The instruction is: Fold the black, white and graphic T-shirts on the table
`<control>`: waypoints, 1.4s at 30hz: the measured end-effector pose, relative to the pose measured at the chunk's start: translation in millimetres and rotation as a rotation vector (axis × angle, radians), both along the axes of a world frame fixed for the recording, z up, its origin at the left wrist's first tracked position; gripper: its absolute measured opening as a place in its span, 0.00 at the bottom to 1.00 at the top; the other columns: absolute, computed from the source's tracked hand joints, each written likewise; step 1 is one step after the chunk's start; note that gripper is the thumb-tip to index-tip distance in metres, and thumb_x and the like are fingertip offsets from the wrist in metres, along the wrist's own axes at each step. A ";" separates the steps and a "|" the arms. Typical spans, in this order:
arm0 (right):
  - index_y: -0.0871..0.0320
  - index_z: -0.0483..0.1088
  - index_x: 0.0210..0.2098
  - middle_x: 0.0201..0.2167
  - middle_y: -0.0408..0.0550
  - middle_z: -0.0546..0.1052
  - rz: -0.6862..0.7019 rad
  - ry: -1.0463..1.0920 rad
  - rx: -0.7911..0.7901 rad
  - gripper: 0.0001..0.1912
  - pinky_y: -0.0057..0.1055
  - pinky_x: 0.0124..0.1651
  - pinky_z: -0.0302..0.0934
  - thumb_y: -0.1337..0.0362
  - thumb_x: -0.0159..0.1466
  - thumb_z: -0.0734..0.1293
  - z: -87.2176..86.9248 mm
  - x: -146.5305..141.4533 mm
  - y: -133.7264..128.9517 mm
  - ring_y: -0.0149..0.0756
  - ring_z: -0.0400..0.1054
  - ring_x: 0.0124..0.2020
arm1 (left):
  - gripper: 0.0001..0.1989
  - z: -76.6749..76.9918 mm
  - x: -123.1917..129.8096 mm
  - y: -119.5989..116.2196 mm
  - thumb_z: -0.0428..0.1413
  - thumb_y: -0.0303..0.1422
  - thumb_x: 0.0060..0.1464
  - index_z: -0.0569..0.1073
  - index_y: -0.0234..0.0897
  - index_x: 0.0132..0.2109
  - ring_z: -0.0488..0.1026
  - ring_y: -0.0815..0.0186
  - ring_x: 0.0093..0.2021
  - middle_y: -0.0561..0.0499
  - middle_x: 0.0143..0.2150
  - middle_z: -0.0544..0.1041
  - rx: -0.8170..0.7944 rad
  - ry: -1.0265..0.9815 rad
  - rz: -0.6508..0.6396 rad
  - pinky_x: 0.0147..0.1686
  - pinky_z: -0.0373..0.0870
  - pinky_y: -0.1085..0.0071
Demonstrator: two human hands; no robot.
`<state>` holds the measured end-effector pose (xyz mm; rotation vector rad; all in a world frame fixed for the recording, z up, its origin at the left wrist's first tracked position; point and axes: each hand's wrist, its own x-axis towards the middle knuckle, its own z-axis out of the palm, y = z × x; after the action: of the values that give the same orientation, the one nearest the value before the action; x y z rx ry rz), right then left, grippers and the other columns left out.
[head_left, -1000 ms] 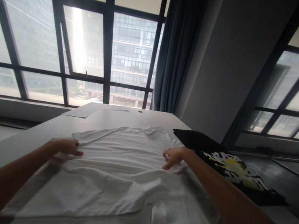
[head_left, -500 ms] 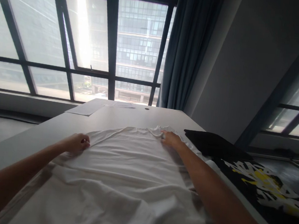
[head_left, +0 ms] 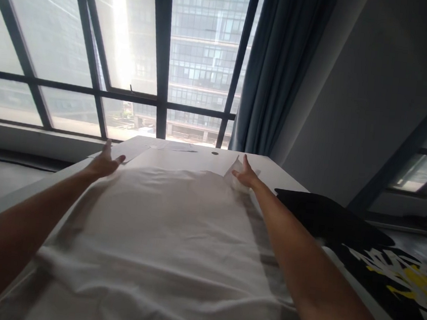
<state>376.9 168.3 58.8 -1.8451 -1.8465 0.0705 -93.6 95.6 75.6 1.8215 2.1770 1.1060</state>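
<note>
A large white cloth, which looks like a garment, lies spread over the table with soft creases toward me. At its far left corner is my left hand, thumb and forefinger apart, close to the cloth edge. My right hand is at the far right corner, its thumb and forefinger also spread. Beside that thumb a pale flap of the cloth stands up from the table. The lower fingers of both hands are partly hidden.
The white table reaches toward the window, with paper sheets at its far left and a round dark hole near the far edge. To the right lies black fabric with a white and yellow print. A blue curtain hangs behind.
Both hands have moved up the picture toward the table's far end, and their fingers have spread. The far part of the cloth is smoother, and a flap has risen by my right hand.
</note>
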 end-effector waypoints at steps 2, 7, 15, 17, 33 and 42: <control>0.57 0.41 0.72 0.72 0.58 0.47 0.019 -0.155 -0.058 0.40 0.55 0.67 0.41 0.55 0.65 0.61 -4.5 -3.1 -8.7 0.50 0.43 0.71 | 0.33 -17.6 12.1 0.4 0.48 0.51 0.57 0.69 0.31 0.60 0.57 0.45 0.68 0.36 0.64 0.68 -0.129 0.144 -0.036 0.65 0.53 0.48; 0.56 0.61 0.64 0.65 0.58 0.63 0.135 -0.340 -0.289 0.33 0.50 0.65 0.48 0.45 0.66 0.58 -49.2 5.3 -52.4 0.53 0.55 0.65 | 0.31 -78.1 31.8 -28.8 0.42 0.49 0.61 0.63 0.42 0.66 0.47 0.49 0.72 0.44 0.72 0.54 -0.366 0.479 -0.293 0.66 0.43 0.42; 0.54 0.46 0.71 0.73 0.54 0.42 0.149 -0.312 -0.512 0.45 0.57 0.67 0.39 0.35 0.64 0.53 -71.4 29.8 -72.7 0.57 0.36 0.72 | 0.45 -103.8 7.0 -15.9 0.39 0.60 0.55 0.51 0.39 0.71 0.39 0.43 0.73 0.42 0.74 0.44 -0.513 0.488 -0.203 0.62 0.46 0.33; 0.52 0.44 0.71 0.73 0.51 0.40 0.138 -0.316 -0.528 0.45 0.61 0.67 0.36 0.34 0.63 0.52 -69.9 29.6 -68.9 0.56 0.33 0.72 | 0.48 -100.0 2.9 -3.4 0.39 0.63 0.53 0.50 0.36 0.72 0.38 0.42 0.73 0.42 0.74 0.43 -0.539 0.496 -0.188 0.61 0.48 0.33; 0.54 0.55 0.67 0.67 0.62 0.58 0.004 -0.327 -0.539 0.41 0.67 0.60 0.44 0.37 0.63 0.57 -64.2 1.4 -99.9 0.65 0.54 0.64 | 0.37 -87.6 72.2 -61.1 0.37 0.56 0.61 0.56 0.43 0.70 0.52 0.43 0.70 0.41 0.72 0.53 -0.499 0.529 -0.291 0.61 0.51 0.37; 0.49 0.43 0.72 0.74 0.49 0.38 -0.036 -0.238 -0.447 0.40 0.69 0.64 0.32 0.37 0.67 0.46 -80.9 1.2 -109.4 0.59 0.29 0.72 | 0.35 -93.7 64.0 -52.5 0.37 0.53 0.62 0.51 0.44 0.71 0.37 0.46 0.73 0.46 0.75 0.42 -0.477 0.546 -0.313 0.62 0.40 0.32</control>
<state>378.1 58.9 -22.1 -2.2696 -2.0859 0.2817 -29.6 43.1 -18.1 2.2729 2.0269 0.0083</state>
